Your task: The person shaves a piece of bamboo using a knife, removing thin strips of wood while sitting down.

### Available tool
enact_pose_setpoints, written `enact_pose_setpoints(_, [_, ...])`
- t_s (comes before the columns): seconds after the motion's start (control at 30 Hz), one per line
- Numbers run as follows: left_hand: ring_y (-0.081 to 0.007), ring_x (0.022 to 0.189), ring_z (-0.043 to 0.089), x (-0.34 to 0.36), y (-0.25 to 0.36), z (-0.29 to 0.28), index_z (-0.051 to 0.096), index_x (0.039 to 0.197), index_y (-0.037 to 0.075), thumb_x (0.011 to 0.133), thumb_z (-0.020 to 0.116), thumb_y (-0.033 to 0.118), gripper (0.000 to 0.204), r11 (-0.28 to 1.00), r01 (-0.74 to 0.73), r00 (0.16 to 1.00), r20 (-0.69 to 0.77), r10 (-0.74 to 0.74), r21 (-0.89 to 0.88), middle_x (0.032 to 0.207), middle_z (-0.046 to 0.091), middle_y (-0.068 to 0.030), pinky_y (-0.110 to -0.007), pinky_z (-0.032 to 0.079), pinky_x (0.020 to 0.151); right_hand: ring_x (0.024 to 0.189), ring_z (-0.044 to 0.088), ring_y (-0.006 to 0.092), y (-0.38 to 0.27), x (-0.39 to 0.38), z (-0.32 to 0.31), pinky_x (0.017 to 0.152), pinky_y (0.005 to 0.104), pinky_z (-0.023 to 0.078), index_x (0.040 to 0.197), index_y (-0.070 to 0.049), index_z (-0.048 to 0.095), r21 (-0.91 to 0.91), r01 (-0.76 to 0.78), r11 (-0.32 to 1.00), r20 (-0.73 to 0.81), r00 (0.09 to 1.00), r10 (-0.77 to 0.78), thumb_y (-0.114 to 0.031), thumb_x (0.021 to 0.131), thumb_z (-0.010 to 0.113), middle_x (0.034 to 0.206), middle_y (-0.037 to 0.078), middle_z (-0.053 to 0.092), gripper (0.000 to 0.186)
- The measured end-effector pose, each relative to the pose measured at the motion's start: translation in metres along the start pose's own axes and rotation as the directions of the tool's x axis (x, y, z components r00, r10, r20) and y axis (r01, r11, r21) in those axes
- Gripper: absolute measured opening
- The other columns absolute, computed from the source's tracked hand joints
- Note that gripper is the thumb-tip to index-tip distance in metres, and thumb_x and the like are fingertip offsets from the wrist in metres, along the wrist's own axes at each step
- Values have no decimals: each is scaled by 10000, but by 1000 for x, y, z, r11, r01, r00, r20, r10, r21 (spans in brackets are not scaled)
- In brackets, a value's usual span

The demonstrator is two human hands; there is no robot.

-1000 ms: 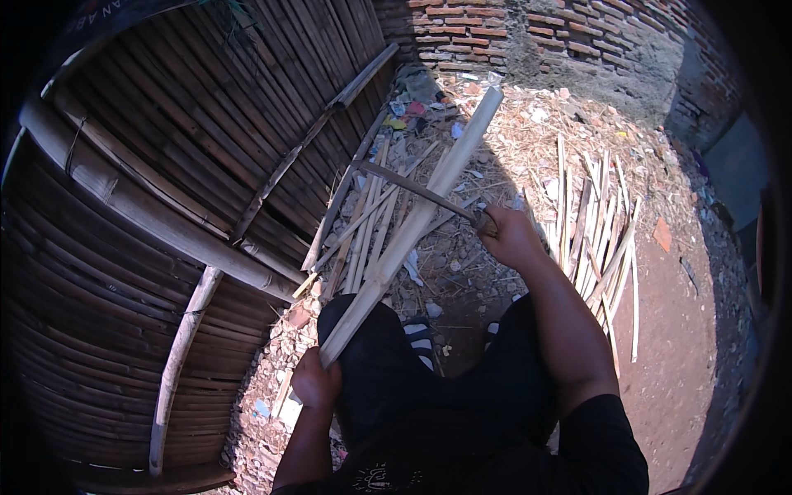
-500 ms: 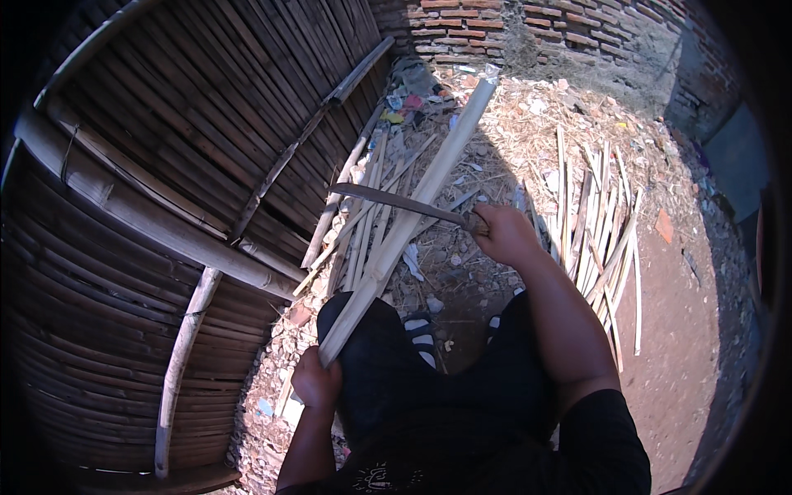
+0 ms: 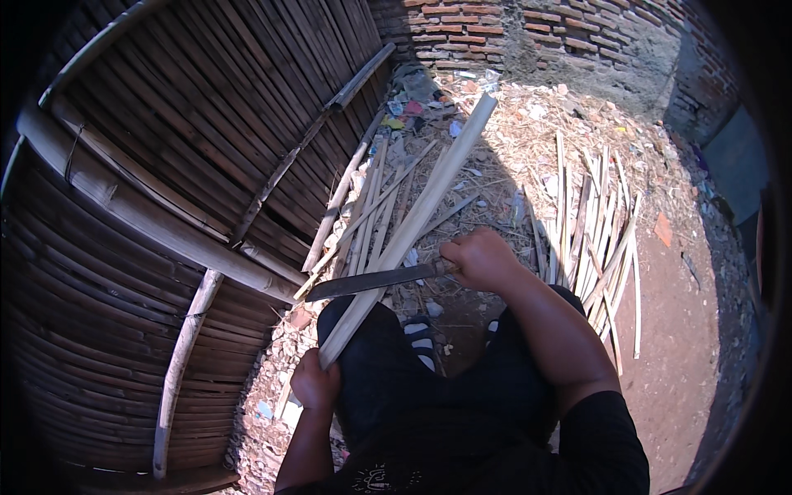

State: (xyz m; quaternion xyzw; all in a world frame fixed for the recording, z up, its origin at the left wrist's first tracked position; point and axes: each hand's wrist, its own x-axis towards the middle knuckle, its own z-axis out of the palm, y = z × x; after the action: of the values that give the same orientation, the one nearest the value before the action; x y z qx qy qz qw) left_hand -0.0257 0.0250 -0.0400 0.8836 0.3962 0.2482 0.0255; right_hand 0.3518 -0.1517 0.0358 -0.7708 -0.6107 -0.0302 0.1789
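A long pale bamboo strip (image 3: 437,186) slants from beside my left thigh up and away to the right, its far end over the littered ground. My left hand (image 3: 315,381) is closed round its near end. In my right hand (image 3: 483,260) is the handle of a machete (image 3: 367,283), gripped with the fingers wrapped round it. The long dark blade points left and lies across the strip just beyond my left knee. Whether its edge bites into the bamboo cannot be made out.
A bamboo slat wall (image 3: 165,190) with thick poles rises close on the left. Several split strips (image 3: 610,223) lie in a heap to the right; more sticks (image 3: 375,214) lie beside the wall. Straw and rubbish cover the ground up to a brick wall (image 3: 462,33).
My right hand has drawn the machete toward me along the bamboo strip, from about its middle to near my knee. The strip's far end has dipped slightly; my left hand keeps its hold.
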Motion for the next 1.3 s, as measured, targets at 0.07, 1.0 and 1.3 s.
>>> enact_pose_setpoints(0.07, [-418,754,702,-1,-3,3,687,1046,35,783,758,188,312,1000,-19,1000,-18,19,3,830,703,-192,-515,562,693,846,707,395,2,1,-4,762,524,560,972,-91,664,-19,-23,1000,-4,1000,22,-205,783,746,840,144,708,235])
enact_pose_setpoints(1.0, [-428,756,706,0,5,2,690,1072,29,769,753,176,343,999,11,1000,-17,-12,-36,840,708,-206,-525,565,698,918,694,431,47,-8,-13,822,540,551,1090,-92,685,288,-446,847,-181,844,506,-212,833,739,883,207,707,289])
enact_pose_setpoints(1.3, [-421,801,714,-1,-4,4,692,1104,55,767,782,245,397,999,36,998,46,-36,-14,917,726,-201,-529,579,718,862,690,429,10,-1,3,799,538,555,991,-93,649,57,-111,992,15,994,110,-193,774,737,872,183,695,254])
